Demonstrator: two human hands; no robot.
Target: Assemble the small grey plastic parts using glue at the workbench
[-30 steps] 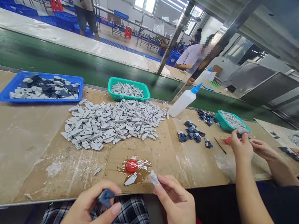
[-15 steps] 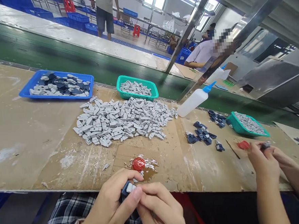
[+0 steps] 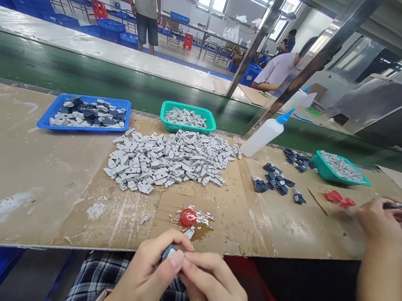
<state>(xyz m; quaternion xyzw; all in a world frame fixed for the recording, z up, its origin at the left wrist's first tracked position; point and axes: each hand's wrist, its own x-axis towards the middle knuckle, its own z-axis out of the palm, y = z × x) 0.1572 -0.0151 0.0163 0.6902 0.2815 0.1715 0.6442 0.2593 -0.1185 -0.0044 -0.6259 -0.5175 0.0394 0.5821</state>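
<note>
Small dark-blue piece (image 3: pixel 166 252) with a pale grey part (image 3: pixel 172 250) showing on its face, the rest covered by the hands. It lies at the near edge of the bench (image 3: pixel 236 212), within the curl of the left hand (image 3: pixel 147 271), whose fingers close on it between thumb and forefinger. The fingers of the right hand (image 3: pixel 213 278) meet the left thumb tip just beside the piece; whether they grip anything cannot be told from here.

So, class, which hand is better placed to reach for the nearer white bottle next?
Probably the right hand: it is nearer the bottle, while the left hand is curled around a dark blue part.
</note>
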